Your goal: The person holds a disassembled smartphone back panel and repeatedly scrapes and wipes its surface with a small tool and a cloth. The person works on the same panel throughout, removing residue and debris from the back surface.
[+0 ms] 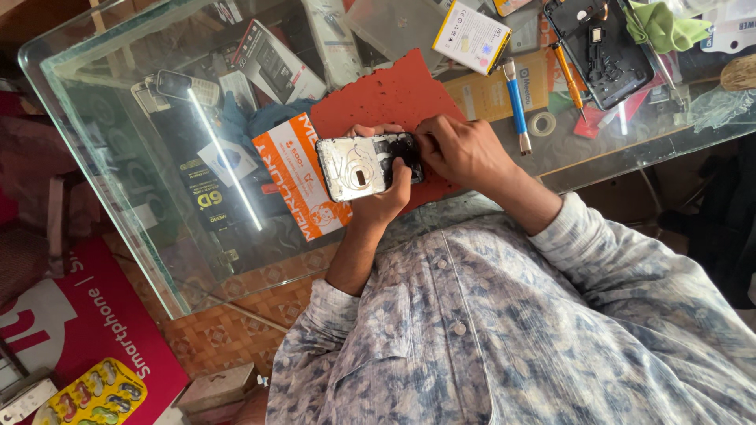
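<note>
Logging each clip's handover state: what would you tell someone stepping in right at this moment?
Left hand: grips the opened smartphone from below, back cover off, metal shield and dark internals facing up, over the red mat.
Right hand: fingers pinched at the phone's dark end; whether they hold a tool cannot be told.
Nearby on the glass table: blue-handled screwdriver, orange-handled screwdriver, battery, tape roll.
Done: phone opened.
Left: phone not yet closed.
</note>
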